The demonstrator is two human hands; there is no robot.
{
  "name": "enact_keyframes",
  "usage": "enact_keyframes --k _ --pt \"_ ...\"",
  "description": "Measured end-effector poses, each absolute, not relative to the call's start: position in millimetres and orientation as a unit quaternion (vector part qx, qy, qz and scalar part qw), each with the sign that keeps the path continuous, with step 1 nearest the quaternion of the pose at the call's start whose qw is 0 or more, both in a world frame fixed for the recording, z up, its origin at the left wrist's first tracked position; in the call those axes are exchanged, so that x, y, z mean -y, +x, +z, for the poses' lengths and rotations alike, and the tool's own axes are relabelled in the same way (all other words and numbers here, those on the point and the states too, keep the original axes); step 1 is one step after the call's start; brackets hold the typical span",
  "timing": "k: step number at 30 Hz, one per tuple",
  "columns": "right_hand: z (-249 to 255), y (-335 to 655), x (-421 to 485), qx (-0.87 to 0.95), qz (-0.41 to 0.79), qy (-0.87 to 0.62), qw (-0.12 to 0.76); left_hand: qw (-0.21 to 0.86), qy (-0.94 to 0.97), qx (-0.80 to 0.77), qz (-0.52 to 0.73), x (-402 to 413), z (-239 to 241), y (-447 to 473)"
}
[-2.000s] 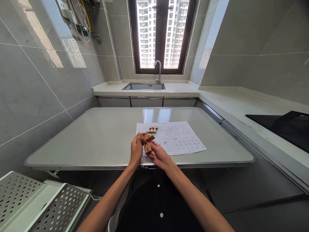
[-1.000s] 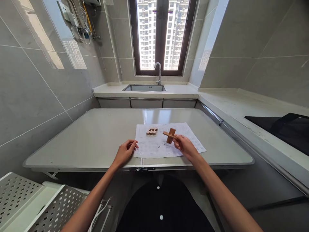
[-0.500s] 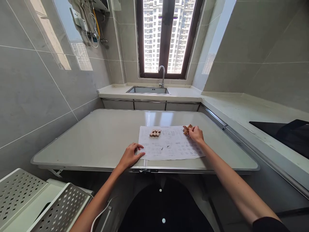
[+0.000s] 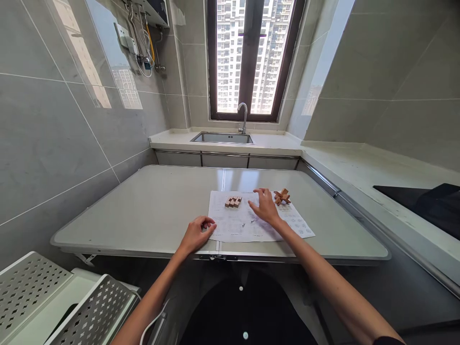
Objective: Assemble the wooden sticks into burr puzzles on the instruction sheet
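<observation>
A printed paper sheet [image 4: 237,225] lies on the grey table [image 4: 154,206]. My left hand [image 4: 197,233] rests on the sheet's near left corner, fingers curled loosely, holding nothing. My right hand [image 4: 265,207] hovers open over the middle of the sheet, fingers spread. A wooden cross-shaped puzzle [image 4: 282,196] stands on the sheet's far right corner, just right of that hand. A small stack of loose wooden pieces [image 4: 233,201] lies on the sheet's far left part.
A sink [image 4: 222,138] with a tap [image 4: 244,115] sits under the window at the back. A white counter [image 4: 362,165] runs along the right with a black hob [image 4: 427,206]. A perforated metal rack [image 4: 53,302] stands at the lower left.
My right hand carried the wooden cross puzzle away from my left hand, set it down at the sheet's far right corner, let go and drew back left. My left hand dropped onto the sheet.
</observation>
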State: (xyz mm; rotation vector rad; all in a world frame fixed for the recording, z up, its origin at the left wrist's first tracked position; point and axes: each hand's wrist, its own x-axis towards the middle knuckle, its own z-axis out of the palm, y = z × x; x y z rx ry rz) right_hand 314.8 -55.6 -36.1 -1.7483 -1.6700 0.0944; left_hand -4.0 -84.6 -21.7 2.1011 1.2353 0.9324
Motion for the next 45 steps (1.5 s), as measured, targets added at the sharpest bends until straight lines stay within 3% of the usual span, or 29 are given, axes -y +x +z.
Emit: enact_keyframes --k 7,14,32,38,45 --pt "-59.7 250.2 20.0 0.699 0.120 -0.623 0.329 0.269 0.774 -0.457 0.348 85.0 -19.1 -1.9" --pt "-51.3 244.2 1.8 0.697 0.165 -0.619 0.322 0.269 0.774 -0.458 0.345 85.3 -19.0 -2.0" --pt "-32.6 272.5 88.2 0.798 0.260 -0.453 0.301 0.212 0.815 -0.425 0.331 81.8 -24.3 3.0" --pt "-27.7 284.3 92.0 0.755 0.301 -0.477 0.335 0.213 0.845 -0.394 0.291 60.9 -17.0 28.8" --pt "-15.9 289.9 104.8 0.617 0.430 -0.490 0.442 0.274 0.829 -0.412 0.260 46.6 -16.8 31.0"
